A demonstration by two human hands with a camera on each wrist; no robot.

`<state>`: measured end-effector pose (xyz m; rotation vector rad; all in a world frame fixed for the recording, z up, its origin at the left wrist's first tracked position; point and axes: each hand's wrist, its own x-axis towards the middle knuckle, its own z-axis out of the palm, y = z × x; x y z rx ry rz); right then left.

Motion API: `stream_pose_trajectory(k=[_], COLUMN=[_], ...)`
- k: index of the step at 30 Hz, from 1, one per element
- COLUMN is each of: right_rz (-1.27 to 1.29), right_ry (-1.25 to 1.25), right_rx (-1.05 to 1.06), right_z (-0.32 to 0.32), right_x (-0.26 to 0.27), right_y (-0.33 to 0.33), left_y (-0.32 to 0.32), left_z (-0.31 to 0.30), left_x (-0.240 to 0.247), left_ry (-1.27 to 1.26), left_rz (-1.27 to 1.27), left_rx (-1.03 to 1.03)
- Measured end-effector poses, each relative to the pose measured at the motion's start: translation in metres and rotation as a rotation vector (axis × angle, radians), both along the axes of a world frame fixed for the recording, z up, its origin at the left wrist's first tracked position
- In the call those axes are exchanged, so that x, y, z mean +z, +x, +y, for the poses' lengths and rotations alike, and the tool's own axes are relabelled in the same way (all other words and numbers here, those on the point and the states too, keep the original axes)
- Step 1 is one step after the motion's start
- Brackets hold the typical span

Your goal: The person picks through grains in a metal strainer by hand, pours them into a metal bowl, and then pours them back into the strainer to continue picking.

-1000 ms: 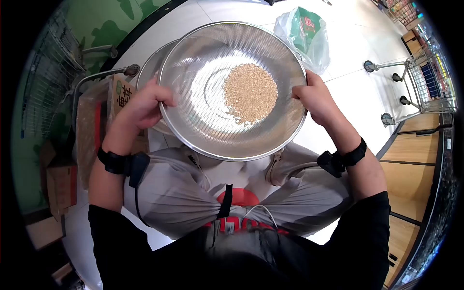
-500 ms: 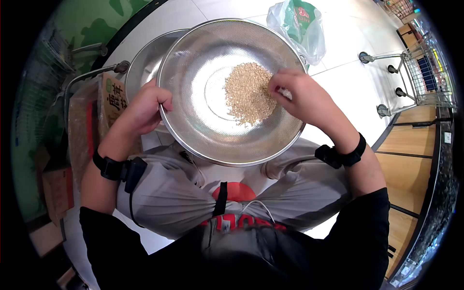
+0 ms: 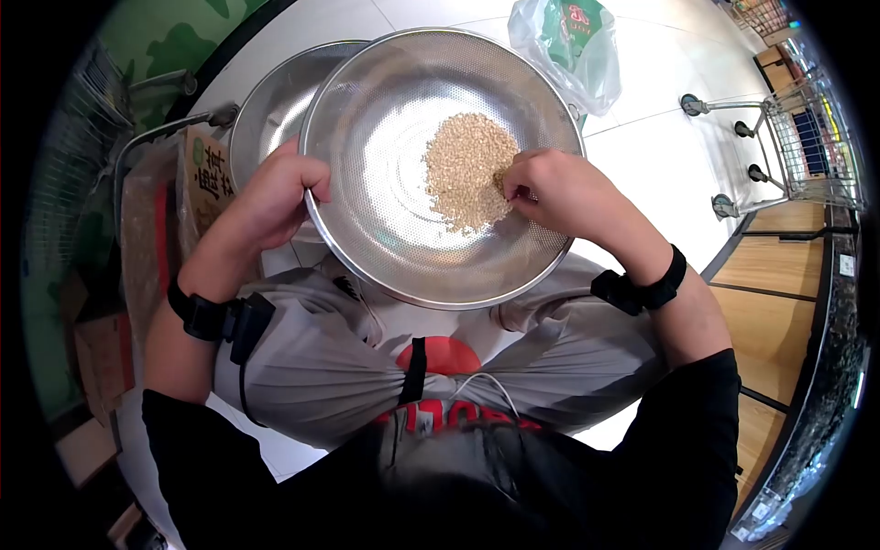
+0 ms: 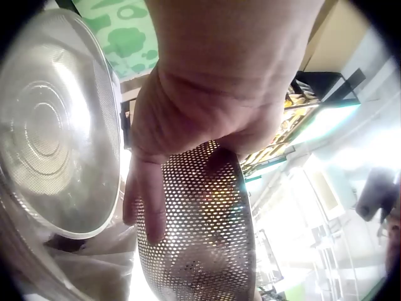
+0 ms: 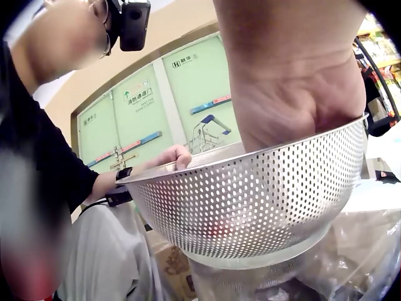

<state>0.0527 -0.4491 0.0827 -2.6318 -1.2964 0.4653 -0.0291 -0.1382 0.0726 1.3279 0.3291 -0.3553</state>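
Observation:
A perforated metal basin (image 3: 385, 247) is held over the lap, with a heap of small tan grains (image 3: 463, 174) on its floor, right of centre. My left hand (image 3: 280, 194) grips its left rim, thumb inside; the left wrist view shows the fingers of that hand (image 4: 207, 119) spread along the holed outer wall. My right hand (image 3: 564, 192) reaches over the right side, its fingertips pinched together at the heap's right edge. In the right wrist view the right hand (image 5: 288, 113) dips behind the basin wall (image 5: 250, 194), which hides its fingers.
A second metal basin (image 3: 261, 119) stands behind at the left, beside a printed carton (image 3: 206, 174). A plastic bag with a green print (image 3: 573, 46) lies on the floor beyond. Trolleys stand at both sides, the right one (image 3: 811, 147) near wooden cabinets (image 3: 770, 321).
My right hand has let go of the right rim and moved left into the basin, to the grains. The left hand keeps its grip on the left rim.

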Motion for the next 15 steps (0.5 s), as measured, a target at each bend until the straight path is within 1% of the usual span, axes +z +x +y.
stream_pose_trajectory(k=[2, 4, 11, 14, 15], right_rz=[0.003, -0.001, -0.025, -0.015, -0.014], right_ry=[-0.008, -0.012, -0.015, -0.002, -0.003], right_rx=[-0.010, -0.006, -0.007, 0.001, 0.002], right_z=[0.001, 0.001, 0.003, 0.002, 0.002], right_x=[-0.001, -0.003, -0.008, -0.014, -0.013], right_y=[0.001, 0.002, 0.000, 0.002, 0.002], left_y=[-0.001, -0.001, -0.001, -0.001, 0.000], left_z=[-0.002, -0.005, -0.005, -0.004, -0.001], left_x=[0.001, 0.004, 0.003, 0.002, -0.001], left_ry=[0.008, -0.013, 0.003, 0.013, 0.006], left_rz=[0.006, -0.031, -0.022, -0.008, -0.018], left_rx=[0.023, 0.015, 0.002, 0.039, 0.000])
